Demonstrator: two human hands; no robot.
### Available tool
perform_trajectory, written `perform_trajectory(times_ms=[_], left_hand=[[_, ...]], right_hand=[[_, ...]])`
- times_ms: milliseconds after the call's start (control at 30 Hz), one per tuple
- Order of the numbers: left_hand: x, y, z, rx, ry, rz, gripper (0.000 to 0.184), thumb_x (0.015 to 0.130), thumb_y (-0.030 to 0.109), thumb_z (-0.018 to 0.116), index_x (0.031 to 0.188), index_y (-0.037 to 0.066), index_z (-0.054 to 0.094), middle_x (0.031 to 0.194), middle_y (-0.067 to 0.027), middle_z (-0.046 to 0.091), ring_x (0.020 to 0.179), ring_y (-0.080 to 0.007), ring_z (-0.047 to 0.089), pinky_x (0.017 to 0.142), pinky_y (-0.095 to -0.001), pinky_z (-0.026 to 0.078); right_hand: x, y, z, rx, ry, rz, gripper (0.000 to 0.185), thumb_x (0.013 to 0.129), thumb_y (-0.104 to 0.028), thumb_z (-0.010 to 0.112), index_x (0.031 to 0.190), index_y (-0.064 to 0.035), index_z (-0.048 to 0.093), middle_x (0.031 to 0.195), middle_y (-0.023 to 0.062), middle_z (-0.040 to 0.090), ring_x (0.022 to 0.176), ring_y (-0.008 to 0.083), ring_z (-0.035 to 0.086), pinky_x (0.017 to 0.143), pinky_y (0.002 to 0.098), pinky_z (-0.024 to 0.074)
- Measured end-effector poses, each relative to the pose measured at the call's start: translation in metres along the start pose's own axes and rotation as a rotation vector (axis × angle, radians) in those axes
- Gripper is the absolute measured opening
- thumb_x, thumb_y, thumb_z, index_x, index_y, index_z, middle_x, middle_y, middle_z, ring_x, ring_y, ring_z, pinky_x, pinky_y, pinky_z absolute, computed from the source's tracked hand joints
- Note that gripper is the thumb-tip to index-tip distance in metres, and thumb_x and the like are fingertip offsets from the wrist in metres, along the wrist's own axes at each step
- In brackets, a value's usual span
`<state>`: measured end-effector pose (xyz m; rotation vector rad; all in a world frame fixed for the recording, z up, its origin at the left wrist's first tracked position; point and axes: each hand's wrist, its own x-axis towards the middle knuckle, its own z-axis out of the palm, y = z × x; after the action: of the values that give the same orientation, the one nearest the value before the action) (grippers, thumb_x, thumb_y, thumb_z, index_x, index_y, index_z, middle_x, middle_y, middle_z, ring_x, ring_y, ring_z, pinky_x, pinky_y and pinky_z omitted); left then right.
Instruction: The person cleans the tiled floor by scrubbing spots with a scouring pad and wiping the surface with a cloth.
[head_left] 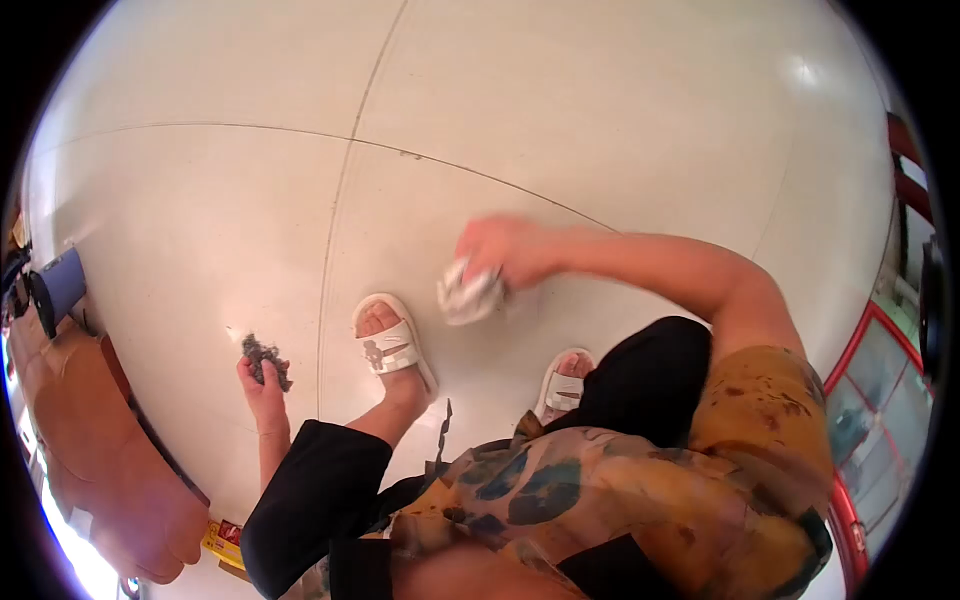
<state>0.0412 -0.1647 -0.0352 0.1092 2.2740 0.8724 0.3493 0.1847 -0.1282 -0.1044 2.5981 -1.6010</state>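
Low over the pale tiled floor [480, 170], my right hand [508, 250] is closed around a crumpled whitish rag [470, 296]. The hand is blurred by motion, and I cannot tell whether the rag touches the tiles. Out to the left, beyond my knee, my left hand [264, 392] grips a dark grey, tangled steel wool scourer [264, 358] between thumb and fingers. Small pale specks lie on the floor beside the scourer. White sandals [390, 352] are on my feet, between the two hands.
A brown piece of furniture [100, 440] stands at the left, with a blue-grey bin-like container [60, 282] near it. Behind my left knee is a yellow and red box [224, 540]. At the right stands a red-framed glass panel [880, 390].
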Motion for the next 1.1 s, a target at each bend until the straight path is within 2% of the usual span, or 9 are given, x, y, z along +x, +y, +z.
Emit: perform_trajectory(times_ms=[100, 233, 333, 500, 600, 733, 800, 933, 1100], left_hand=[[-0.016, 0.006, -0.008, -0.016, -0.015, 0.009, 0.026, 0.097, 0.018, 0.048, 0.119, 0.009, 0.038, 0.099, -0.0058, 0.058, 0.085, -0.0158, 0.065, 0.057, -0.0261, 0.051], [-0.025, 0.004, -0.024, 0.016, 0.054, 0.012, 0.028, 0.097, 0.025, 0.050, 0.121, 0.016, 0.039, 0.096, -0.0018, 0.060, 0.086, -0.0147, 0.064, 0.060, -0.0266, 0.048], [-0.035, 0.023, -0.012, 0.056, 0.103, -0.054, 0.029, 0.097, 0.019, 0.048, 0.123, 0.012, 0.037, 0.098, -0.0043, 0.059, 0.087, -0.0157, 0.064, 0.061, -0.0267, 0.049], [-0.040, 0.047, 0.008, 0.025, 0.015, 0.024, 0.031, 0.096, 0.020, 0.049, 0.123, 0.012, 0.037, 0.098, -0.0041, 0.059, 0.087, -0.0160, 0.064, 0.061, -0.0266, 0.049], [-0.038, 0.062, 0.003, 0.150, -0.083, 0.121, 0.031, 0.096, 0.019, 0.050, 0.124, 0.013, 0.037, 0.100, -0.0037, 0.058, 0.087, -0.0160, 0.064, 0.059, -0.0269, 0.049], [-0.030, 0.069, -0.023, 0.250, -0.044, 0.073, 0.031, 0.095, 0.020, 0.052, 0.123, 0.015, 0.039, 0.095, -0.0020, 0.060, 0.085, -0.0150, 0.064, 0.059, -0.0263, 0.048], [-0.031, 0.076, -0.040, 0.278, 0.013, 0.045, 0.029, 0.095, 0.023, 0.053, 0.121, 0.017, 0.040, 0.092, -0.0005, 0.061, 0.083, -0.0147, 0.065, 0.058, -0.0259, 0.047], [-0.021, 0.101, -0.063, 0.379, -0.005, 0.099, 0.027, 0.094, 0.024, 0.054, 0.117, 0.017, 0.042, 0.091, 0.0001, 0.061, 0.080, -0.0137, 0.064, 0.056, -0.0258, 0.047], [0.006, 0.132, -0.042, 0.426, -0.114, 0.202, 0.027, 0.095, 0.024, 0.053, 0.117, 0.013, 0.042, 0.091, -0.0001, 0.061, 0.082, -0.0123, 0.064, 0.057, -0.0242, 0.046]], right_hand=[[-0.075, 0.063, -0.111, -0.379, 0.558, 0.115, 0.039, 0.074, -0.001, 0.062, 0.110, -0.0150, 0.066, 0.114, 0.0058, 0.060, 0.114, 0.0254, 0.051, 0.099, 0.0371, 0.0396], [-0.187, 0.144, -0.205, -0.662, 0.962, 0.850, 0.044, 0.078, -0.008, 0.058, 0.122, -0.0081, 0.057, 0.124, 0.0223, 0.054, 0.119, 0.0354, 0.048, 0.096, 0.0376, 0.0427], [-0.134, 0.147, -0.094, -0.835, 1.253, 0.486, 0.026, 0.076, -0.004, 0.048, 0.096, -0.0047, 0.065, 0.094, 0.0164, 0.064, 0.092, 0.0356, 0.057, 0.085, 0.0451, 0.0443], [-0.100, 0.009, 0.124, -0.192, 0.548, -0.029, 0.027, 0.078, -0.007, 0.059, 0.103, -0.0152, 0.066, 0.106, 0.0052, 0.064, 0.103, 0.0258, 0.056, 0.092, 0.0421, 0.0413], [-0.122, -0.011, 0.109, 0.124, 0.241, -0.142, 0.030, 0.075, 0.000, 0.057, 0.100, -0.0133, 0.067, 0.105, 0.0040, 0.065, 0.101, 0.0252, 0.057, 0.089, 0.0394, 0.0435], [-0.208, 0.041, -0.007, -0.050, 1.080, 0.317, 0.041, 0.076, 0.005, 0.052, 0.112, -0.0090, 0.063, 0.116, 0.0090, 0.062, 0.113, 0.0240, 0.055, 0.100, 0.0355, 0.0396], [-0.275, 0.072, -0.088, -0.081, 1.247, 0.646, 0.053, 0.075, 0.002, 0.058, 0.126, -0.0109, 0.055, 0.127, 0.0108, 0.057, 0.122, 0.0181, 0.049, 0.100, 0.0305, 0.0391], [-0.339, 0.147, -0.099, -0.592, 1.373, 1.209, 0.040, 0.080, -0.004, 0.053, 0.119, -0.0044, 0.058, 0.116, 0.0206, 0.059, 0.110, 0.0355, 0.054, 0.090, 0.0391, 0.0460], [-0.287, 0.026, 0.095, -0.412, 1.007, 0.559, 0.030, 0.071, 0.001, 0.045, 0.087, -0.0096, 0.068, 0.081, 0.0122, 0.060, 0.078, 0.0321, 0.052, 0.069, 0.0434, 0.0413]])
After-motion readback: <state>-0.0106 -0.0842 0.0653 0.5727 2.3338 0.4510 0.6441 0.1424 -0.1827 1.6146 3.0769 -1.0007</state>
